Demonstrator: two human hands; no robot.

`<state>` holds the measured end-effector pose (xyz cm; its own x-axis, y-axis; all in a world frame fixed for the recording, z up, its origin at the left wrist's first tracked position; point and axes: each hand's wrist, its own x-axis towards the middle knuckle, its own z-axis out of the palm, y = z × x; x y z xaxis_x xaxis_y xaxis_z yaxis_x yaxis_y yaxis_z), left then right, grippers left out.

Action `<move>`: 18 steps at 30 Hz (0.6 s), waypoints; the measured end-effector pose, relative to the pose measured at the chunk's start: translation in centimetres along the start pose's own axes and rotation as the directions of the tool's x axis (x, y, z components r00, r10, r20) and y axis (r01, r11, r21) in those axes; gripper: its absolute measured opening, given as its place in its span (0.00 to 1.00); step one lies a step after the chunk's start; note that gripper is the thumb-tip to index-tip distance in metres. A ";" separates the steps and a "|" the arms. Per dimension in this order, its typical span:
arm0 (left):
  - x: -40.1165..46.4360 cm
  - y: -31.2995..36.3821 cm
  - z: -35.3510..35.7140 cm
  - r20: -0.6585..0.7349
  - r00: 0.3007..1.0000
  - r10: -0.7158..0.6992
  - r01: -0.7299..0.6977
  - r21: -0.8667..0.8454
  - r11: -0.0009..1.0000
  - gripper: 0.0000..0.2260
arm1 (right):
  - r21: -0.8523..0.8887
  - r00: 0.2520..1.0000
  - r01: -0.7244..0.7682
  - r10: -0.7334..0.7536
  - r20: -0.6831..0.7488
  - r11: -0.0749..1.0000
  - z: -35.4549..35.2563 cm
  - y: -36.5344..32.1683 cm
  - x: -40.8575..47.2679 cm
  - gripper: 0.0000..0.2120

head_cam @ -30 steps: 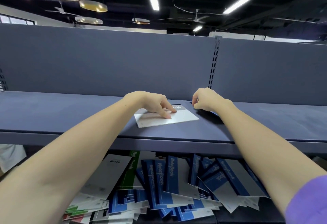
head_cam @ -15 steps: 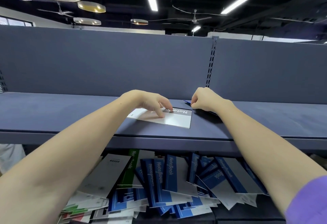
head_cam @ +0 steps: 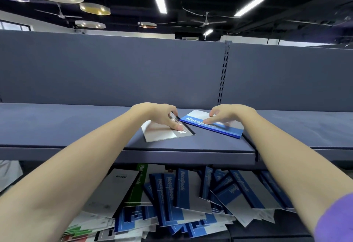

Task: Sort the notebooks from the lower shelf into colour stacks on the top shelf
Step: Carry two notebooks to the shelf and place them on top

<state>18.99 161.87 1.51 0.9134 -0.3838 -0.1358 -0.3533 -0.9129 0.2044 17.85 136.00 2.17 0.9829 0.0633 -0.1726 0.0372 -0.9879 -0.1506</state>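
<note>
Your left hand (head_cam: 162, 116) presses curled fingertips onto a flat grey-and-white notebook (head_cam: 164, 132) on the dark blue metal top shelf (head_cam: 76, 127). Just beside it, your right hand (head_cam: 229, 113) rests spread fingers on a blue-and-white notebook (head_cam: 227, 130). More notebooks (head_cam: 181, 199) lie heaped below.

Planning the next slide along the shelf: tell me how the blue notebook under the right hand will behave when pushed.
The blue notebook lies flat on the smooth top shelf, so it should slide easily, not roll. It looks thin, probably light and slightly bendy. With only the right hand fingertips on it, it may pivot.
</note>
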 end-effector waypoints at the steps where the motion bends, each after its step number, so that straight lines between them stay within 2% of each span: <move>1: 0.0 0.1 0.0 0.011 1.000 0.026 -0.025 -0.036 0.999 0.36 | 0.001 1.000 -0.003 0.003 -0.006 1.000 0.0 0.0 -0.1 0.30; 5: -0.1 0.3 0.0 0.014 0.997 0.071 -0.068 -0.157 0.985 0.34 | -0.010 0.997 -0.061 0.060 -0.039 0.998 0.3 -0.2 0.4 0.32; 9: -0.1 0.1 0.1 0.023 0.997 0.077 -0.071 -0.185 0.980 0.32 | 0.093 0.979 -0.171 0.180 -0.101 0.981 0.4 -0.4 0.2 0.44; 12: -0.2 0.0 0.2 0.020 0.997 0.071 -0.066 -0.179 0.982 0.33 | 0.122 0.952 -0.285 0.296 -0.081 0.951 0.2 -0.8 -0.5 0.50; 15: -0.4 0.0 0.3 0.020 0.998 0.052 -0.048 -0.155 0.987 0.34 | 0.199 0.931 -0.329 0.352 -0.095 0.923 -0.1 -0.9 -0.9 0.43; 18: -0.5 0.2 0.2 0.024 0.999 0.035 -0.032 -0.122 0.992 0.35 | 0.247 0.920 -0.317 0.360 -0.156 0.916 -0.4 -0.9 -0.5 0.31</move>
<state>18.38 161.85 1.46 0.8954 -0.4186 -0.1518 -0.3547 -0.8766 0.3252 17.43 136.82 2.78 0.9456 -0.3195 -0.0613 -0.3217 -0.8897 -0.3240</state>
